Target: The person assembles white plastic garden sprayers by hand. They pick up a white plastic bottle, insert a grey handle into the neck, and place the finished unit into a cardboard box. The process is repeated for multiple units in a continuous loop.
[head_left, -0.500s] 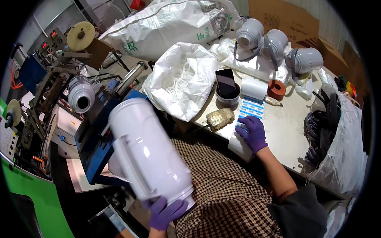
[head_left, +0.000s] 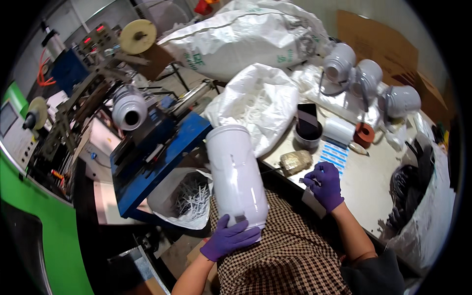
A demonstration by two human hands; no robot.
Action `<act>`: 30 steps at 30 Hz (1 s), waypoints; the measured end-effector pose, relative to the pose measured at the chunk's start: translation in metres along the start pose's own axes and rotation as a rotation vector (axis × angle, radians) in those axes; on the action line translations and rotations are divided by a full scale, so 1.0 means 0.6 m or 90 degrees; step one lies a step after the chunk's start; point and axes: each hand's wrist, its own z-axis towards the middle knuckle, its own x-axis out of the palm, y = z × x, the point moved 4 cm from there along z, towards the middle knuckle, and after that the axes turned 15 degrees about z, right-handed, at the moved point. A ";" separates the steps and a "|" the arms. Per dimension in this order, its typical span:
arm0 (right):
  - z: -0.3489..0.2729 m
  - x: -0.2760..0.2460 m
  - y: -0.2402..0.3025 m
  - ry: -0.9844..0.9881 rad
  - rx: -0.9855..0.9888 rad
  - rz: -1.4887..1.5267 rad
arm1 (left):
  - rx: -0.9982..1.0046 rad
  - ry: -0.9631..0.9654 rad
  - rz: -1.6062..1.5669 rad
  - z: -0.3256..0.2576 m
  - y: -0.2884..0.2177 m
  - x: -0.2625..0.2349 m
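**Big white jar now stands up on the lap**

While the left hand (head_left: 228, 238) holds the big white jar (head_left: 237, 178) by its bottom end, the jar stands almost straight up over the checked lap (head_left: 290, 250), its open top pointing away from the person. The purple-gloved fingers are closed around the base. Half a second ago the jar was tipped far over to the left and sat closer to the camera. Now it is more upright and nearer the desk (head_left: 366, 184), so it looks ready to be worked on.

The right hand (head_left: 324, 184) has hardly moved. It rests on the desk edge, and its fingers are pinched shut on a small thing I cannot make out. Just beside it lie a sheet of blue stickers (head_left: 335, 153) and a crumpled shiny lump (head_left: 296, 161).

Next come the counts. There is one jar in hand. Three more white jars (head_left: 366, 78) lie in a row at the far side of the desk. One more jar (head_left: 129, 112) sits on the blue machine (head_left: 157, 152) at the left, mouth toward us. That makes five jars.

There are two big white sacks (head_left: 255, 105) behind the desk, and one open bag of white plastic bits (head_left: 189, 201) under the machine. One dark cup (head_left: 308, 135), one white roll (head_left: 338, 130) and one brown tape ring (head_left: 364, 133) stand on the desk. A dark bag (head_left: 410, 196) hangs at the right.
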 end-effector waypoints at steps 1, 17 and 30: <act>0.033 0.004 0.036 0.028 0.014 0.104 | 0.004 -0.009 0.008 -0.002 -0.002 0.001; 0.315 0.241 0.101 0.411 0.233 0.273 | 0.073 -0.014 0.050 -0.012 -0.039 0.042; 0.327 0.255 0.099 0.183 0.280 0.577 | -0.387 0.070 -0.342 -0.152 0.010 -0.027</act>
